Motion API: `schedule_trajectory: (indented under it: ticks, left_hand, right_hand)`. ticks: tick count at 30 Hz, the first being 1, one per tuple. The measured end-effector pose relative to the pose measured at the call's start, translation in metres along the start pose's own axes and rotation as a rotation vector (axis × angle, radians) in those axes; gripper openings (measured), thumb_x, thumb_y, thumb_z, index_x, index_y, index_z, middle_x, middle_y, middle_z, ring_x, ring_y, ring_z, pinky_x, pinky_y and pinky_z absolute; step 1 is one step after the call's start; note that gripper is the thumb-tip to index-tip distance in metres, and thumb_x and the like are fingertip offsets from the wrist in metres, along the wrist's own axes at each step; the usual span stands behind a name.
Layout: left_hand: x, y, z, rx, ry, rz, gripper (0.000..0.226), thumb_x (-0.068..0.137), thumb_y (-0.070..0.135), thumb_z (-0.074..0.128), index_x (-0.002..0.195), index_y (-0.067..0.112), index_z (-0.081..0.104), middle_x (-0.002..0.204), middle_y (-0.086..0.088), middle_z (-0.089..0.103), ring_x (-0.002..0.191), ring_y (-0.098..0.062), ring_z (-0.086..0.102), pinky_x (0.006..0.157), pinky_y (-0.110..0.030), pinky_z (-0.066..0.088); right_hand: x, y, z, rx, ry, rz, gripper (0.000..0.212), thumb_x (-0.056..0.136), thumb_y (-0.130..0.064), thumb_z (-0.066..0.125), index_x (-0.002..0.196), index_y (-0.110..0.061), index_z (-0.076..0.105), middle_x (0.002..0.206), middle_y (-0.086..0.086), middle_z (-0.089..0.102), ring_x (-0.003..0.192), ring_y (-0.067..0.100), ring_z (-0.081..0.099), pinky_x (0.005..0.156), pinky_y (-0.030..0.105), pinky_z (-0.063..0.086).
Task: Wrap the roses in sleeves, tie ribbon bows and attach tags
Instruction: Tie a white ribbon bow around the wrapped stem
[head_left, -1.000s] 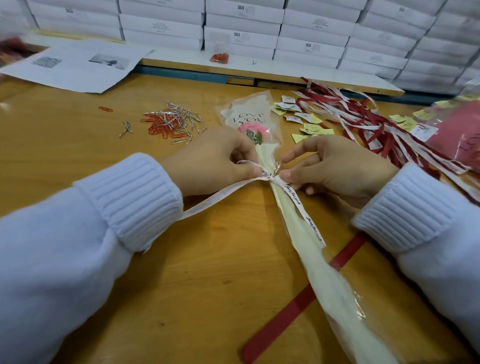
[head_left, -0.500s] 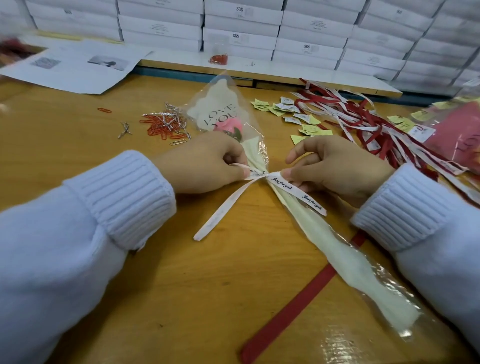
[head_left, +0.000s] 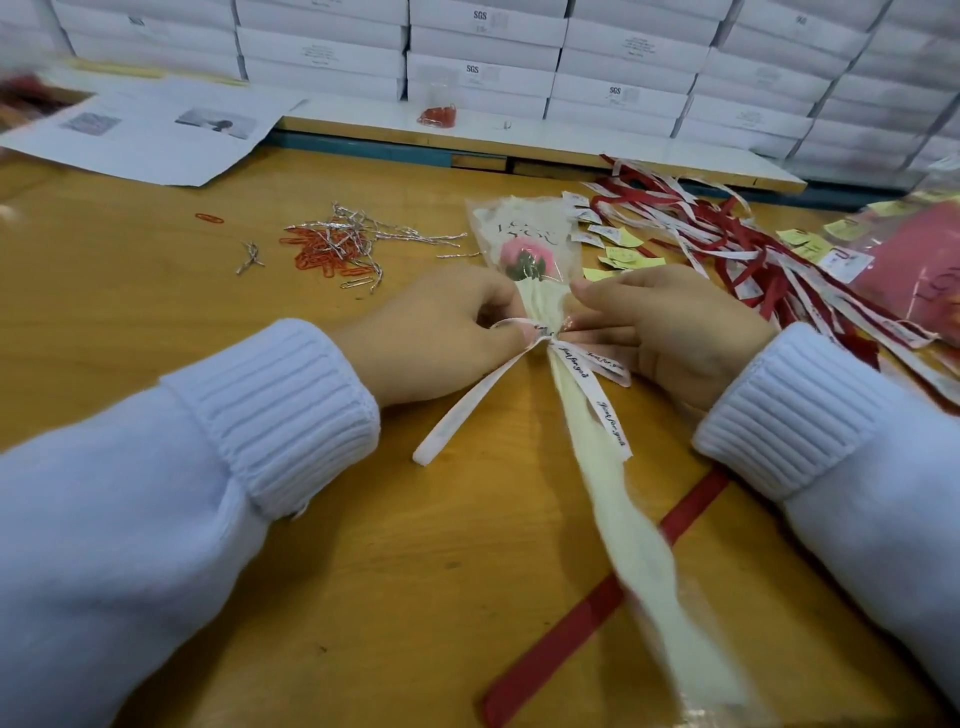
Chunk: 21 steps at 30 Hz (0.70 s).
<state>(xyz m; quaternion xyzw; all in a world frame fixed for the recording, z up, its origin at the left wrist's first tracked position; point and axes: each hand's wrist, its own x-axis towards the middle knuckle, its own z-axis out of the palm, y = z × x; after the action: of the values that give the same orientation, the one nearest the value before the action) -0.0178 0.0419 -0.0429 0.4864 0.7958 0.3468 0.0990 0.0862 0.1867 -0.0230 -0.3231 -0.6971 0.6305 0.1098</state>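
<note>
Well left of the sleeved rose (head_left: 524, 254), itself lying flat on the table (head_left: 156, 312): scattered paper clips (head_left: 332, 252). Against its left side: left hand (head_left: 436, 332), fingers curled, pinching a loop of the white ribbon (head_left: 592, 384) knotted around the stem. Against its right side: right hand (head_left: 675, 332), pinching the ribbon beside the knot. Farther right of the rose: yellow tags (head_left: 618, 252), heaped red-and-white ribbons (head_left: 727, 234).
</note>
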Motion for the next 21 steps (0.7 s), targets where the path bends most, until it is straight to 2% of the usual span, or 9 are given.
schedule_trajectory:
  ticks: [3, 7, 9, 11, 13, 15, 17, 21]
  left_hand:
    - [-0.001, 0.005, 0.003, 0.016, -0.004, 0.036, 0.015, 0.090, 0.033, 0.058, 0.086, 0.021, 0.067, 0.094, 0.008, 0.066, 0.091, -0.007, 0.060, 0.079, -0.021, 0.047]
    - [-0.002, 0.011, 0.004, 0.063, 0.000, 0.077, 0.013, 0.090, 0.034, 0.058, 0.086, 0.025, 0.067, 0.098, 0.011, 0.065, 0.094, -0.004, 0.056, 0.080, -0.015, 0.043]
    - [-0.005, 0.012, 0.003, 0.054, -0.012, 0.089, 0.016, 0.090, 0.036, 0.057, 0.085, 0.024, 0.067, 0.095, 0.010, 0.065, 0.093, -0.005, 0.057, 0.078, -0.018, 0.044]
    - [-0.005, 0.012, 0.003, -0.005, 0.018, 0.060, 0.029, 0.091, 0.043, 0.053, 0.088, 0.017, 0.066, 0.092, 0.001, 0.068, 0.088, -0.014, 0.062, 0.076, -0.030, 0.049]
    - [-0.003, 0.011, 0.001, -0.253, 0.130, -0.078, 0.043, 0.091, 0.050, 0.048, 0.099, 0.010, 0.061, 0.091, -0.008, 0.070, 0.081, -0.018, 0.068, 0.073, -0.036, 0.055]
    - [0.005, 0.004, -0.005, -0.597, 0.225, -0.300, 0.050, 0.093, 0.048, 0.047, 0.118, 0.005, 0.051, 0.092, -0.016, 0.070, 0.075, -0.019, 0.071, 0.066, -0.033, 0.059]
    - [0.008, -0.005, -0.013, -0.883, 0.277, -0.452, 0.055, 0.095, 0.041, 0.050, 0.134, 0.005, 0.039, 0.091, -0.019, 0.069, 0.074, -0.020, 0.072, 0.062, -0.028, 0.059]
    - [0.010, -0.021, -0.025, -1.235, 0.301, -0.535, 0.060, 0.093, 0.035, 0.056, 0.136, -0.001, 0.034, 0.090, -0.018, 0.071, 0.078, -0.023, 0.072, 0.063, -0.031, 0.059]
  right_hand:
    - [0.003, -0.001, -0.001, -0.007, 0.017, 0.017, 0.023, 0.080, -0.020, 0.073, 0.093, -0.005, 0.062, 0.089, 0.012, 0.070, 0.060, 0.010, 0.068, 0.055, 0.020, 0.054]
    - [0.008, 0.000, -0.006, -0.021, 0.033, 0.052, 0.041, 0.071, -0.010, 0.079, 0.108, -0.008, 0.062, 0.090, 0.010, 0.074, 0.083, 0.018, 0.071, 0.075, 0.031, 0.058]
    - [0.009, 0.001, -0.008, 0.023, 0.021, 0.054, 0.042, 0.070, -0.005, 0.077, 0.109, -0.006, 0.061, 0.094, 0.013, 0.073, 0.082, 0.019, 0.070, 0.071, 0.030, 0.059]
    - [0.009, 0.001, -0.010, 0.113, -0.031, 0.063, 0.041, 0.071, 0.002, 0.073, 0.110, -0.002, 0.059, 0.091, 0.015, 0.072, 0.072, 0.018, 0.068, 0.059, 0.026, 0.058]
    - [0.009, 0.000, -0.015, 0.190, -0.152, 0.102, 0.045, 0.069, 0.003, 0.070, 0.112, 0.000, 0.057, 0.087, 0.013, 0.072, 0.068, 0.016, 0.069, 0.053, 0.023, 0.056]
    - [0.008, 0.000, -0.021, 0.167, -0.365, 0.136, 0.043, 0.066, 0.001, 0.069, 0.109, -0.001, 0.060, 0.091, 0.012, 0.073, 0.077, 0.018, 0.072, 0.059, 0.024, 0.057]
    - [0.006, 0.002, -0.026, 0.093, -0.576, 0.117, 0.036, 0.067, 0.000, 0.072, 0.103, -0.003, 0.067, 0.098, 0.013, 0.072, 0.085, 0.020, 0.072, 0.066, 0.025, 0.058]
    - [0.003, 0.003, -0.031, -0.009, -0.831, 0.067, 0.041, 0.063, -0.001, 0.080, 0.102, -0.006, 0.070, 0.104, 0.016, 0.070, 0.092, 0.024, 0.070, 0.073, 0.028, 0.058]
